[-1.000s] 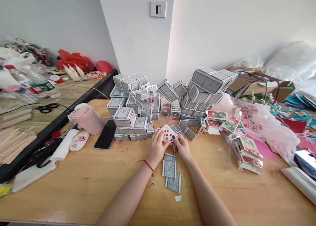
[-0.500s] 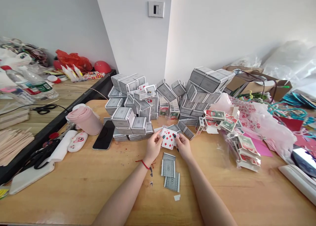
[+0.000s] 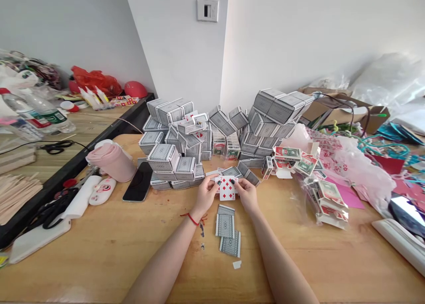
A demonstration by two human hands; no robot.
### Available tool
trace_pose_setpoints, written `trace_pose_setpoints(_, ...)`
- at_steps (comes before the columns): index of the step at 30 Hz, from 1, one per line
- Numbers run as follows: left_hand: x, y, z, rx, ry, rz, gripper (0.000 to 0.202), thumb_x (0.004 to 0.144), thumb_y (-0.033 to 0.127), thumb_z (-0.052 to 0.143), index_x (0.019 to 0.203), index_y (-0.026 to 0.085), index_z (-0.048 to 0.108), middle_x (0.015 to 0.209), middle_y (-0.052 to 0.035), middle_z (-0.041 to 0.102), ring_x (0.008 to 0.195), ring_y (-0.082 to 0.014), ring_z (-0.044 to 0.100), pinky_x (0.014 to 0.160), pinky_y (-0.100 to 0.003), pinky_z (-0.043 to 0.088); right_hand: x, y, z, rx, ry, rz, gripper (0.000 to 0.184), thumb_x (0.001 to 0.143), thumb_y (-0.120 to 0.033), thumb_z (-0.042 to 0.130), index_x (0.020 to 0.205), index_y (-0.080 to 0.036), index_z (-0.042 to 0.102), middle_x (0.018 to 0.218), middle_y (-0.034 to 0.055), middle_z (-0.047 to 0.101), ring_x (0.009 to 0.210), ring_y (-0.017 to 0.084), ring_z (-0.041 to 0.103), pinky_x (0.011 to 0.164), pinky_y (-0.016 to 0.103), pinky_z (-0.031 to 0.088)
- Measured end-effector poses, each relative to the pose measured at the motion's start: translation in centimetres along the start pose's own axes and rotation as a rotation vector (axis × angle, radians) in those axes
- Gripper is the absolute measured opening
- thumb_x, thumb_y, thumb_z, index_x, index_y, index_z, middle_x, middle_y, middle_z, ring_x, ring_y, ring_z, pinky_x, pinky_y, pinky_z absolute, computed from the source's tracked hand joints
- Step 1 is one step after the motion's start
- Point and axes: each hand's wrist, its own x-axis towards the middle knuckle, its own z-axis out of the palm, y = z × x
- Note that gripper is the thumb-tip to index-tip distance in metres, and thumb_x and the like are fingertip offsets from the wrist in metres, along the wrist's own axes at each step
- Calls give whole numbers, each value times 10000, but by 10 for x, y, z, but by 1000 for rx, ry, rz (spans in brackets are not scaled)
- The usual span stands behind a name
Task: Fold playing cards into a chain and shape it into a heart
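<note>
left hand and right hand pinch a seven between them, on the far side of face-down cards on the table; another card behind it is mostly hidden, its face unclear.

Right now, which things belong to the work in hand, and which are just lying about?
Likely in the work:
White playing cards with red markings, held by left hand and right hand
Grey rectangular cards, face down
Boxy grey card blocks, stacked

Likely just lying about:
Black rectangular phone
Clear plastic bottle with green label
White plastic bag with red print
</note>
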Motion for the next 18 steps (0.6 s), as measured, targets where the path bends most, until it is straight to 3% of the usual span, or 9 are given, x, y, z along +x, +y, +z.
trace_pose_setpoints(4,1,-3,-3,27,79,-11,206,721,248,554,896,142,543,718,-28,635,655,-148,608,553,-229,481,1,1,0,-15,-52,0,315,645,-456,652,738,-160,596,664,19,628,554,127,531,514,235,418)
trace_pose_setpoints(9,4,-7,-6,43,112,-24,218,715,245,556,901,132,557,736,-44,660,638,-150,616,550,-232,477,2,0,-3,-31,-174,13,318,645,-442,657,782,-158,618,758,41,648,650,154,574,602,259,448)
trace_pose_setpoints(13,5,-5,-6,35,97,-49,236,719,234,559,929,126,559,756,-57,672,647,-157,624,554,-240,487,3,1,-4,-86,-168,20,333,655,-470,634,750,-151,619,682,26,631,578,134,543,543,241,417)
trace_pose_setpoints(18,4,-1,-6,26,-4,-79,217,710,229,582,897,119,594,793,-70,684,667,-165,634,589,-257,499,3,0,-4,-193,-121,-7,371,667,-516,595,669,-145,597,545,-12,556,460,94,436,448,217,324)
